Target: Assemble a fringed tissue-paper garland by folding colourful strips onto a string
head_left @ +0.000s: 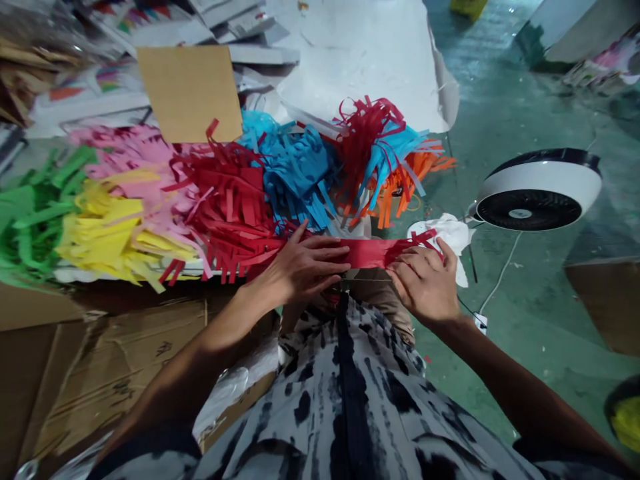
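Observation:
A strip of red fringed paper stretches between my two hands over my lap. My left hand lies on its left part with fingers extended and pressed on the paper. My right hand has its fingers curled round the strip's right end, where the cut fringe shows. Just beyond my hands lie heaps of cut paper fringe: red, blue, pink, yellow, green, and a mixed red, blue and orange bunch.
A brown cardboard sheet lies behind the heaps, with stacks of white paper further back. A white round fan stands on the green floor at right, its cord trailing. Flattened cardboard boxes lie at lower left. A white crumpled rag sits by my right hand.

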`<state>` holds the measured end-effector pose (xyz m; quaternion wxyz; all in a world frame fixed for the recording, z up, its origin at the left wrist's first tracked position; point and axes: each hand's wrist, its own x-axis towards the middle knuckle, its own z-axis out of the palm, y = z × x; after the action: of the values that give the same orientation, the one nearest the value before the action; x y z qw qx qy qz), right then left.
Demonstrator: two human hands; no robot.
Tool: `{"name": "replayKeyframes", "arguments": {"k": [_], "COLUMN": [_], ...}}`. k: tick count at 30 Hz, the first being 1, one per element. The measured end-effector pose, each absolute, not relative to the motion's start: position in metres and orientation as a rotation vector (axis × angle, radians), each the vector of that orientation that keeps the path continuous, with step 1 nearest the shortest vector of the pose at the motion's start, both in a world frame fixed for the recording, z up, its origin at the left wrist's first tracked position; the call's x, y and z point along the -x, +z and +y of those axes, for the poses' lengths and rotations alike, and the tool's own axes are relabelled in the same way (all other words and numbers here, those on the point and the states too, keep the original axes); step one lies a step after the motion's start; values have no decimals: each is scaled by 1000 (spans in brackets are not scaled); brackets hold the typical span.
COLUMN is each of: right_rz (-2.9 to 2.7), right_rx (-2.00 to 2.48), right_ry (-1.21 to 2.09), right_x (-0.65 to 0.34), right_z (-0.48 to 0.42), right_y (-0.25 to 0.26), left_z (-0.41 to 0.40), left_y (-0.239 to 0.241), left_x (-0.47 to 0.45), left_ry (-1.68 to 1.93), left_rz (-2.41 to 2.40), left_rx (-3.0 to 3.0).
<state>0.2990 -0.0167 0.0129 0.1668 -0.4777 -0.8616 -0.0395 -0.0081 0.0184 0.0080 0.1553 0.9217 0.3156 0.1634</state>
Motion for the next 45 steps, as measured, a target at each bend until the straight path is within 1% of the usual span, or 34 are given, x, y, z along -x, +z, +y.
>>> {"name": "replayKeyframes", "arguments": {"k": [7,14,20,26,29,33,39,45], "right_rz": [-2548,-2460,-2528,-2390,-2426,-2469,-2437,-2445], "right_rx": [1267,1292,1042,1309,1269,1211,1115,1217], "right_ry": [-84,-71,-47,-162,-126,-36,-74,49], "right_x": [-313,-303,-281,-307,-295,-273,-278,-271], "right_z": [-7,-16,-25,-28,-26,-15,-6,-8], "right_y": [18,18,9,14,17,10,4,14], "left_z": [20,20,17,17,18,16,9,7], "left_y": [5,7,10,8,4,1,9,14], "left_x": [10,10,9,10,9,6,-7,-20], "left_ry": [478,488,471,478,487,568,599,632], "left_rz": [896,872,894,889,902,943,1153,1247], "left_rx": [-2624,-2630,-2628,-2618,-2614,-2562,-2563,-2732]}}
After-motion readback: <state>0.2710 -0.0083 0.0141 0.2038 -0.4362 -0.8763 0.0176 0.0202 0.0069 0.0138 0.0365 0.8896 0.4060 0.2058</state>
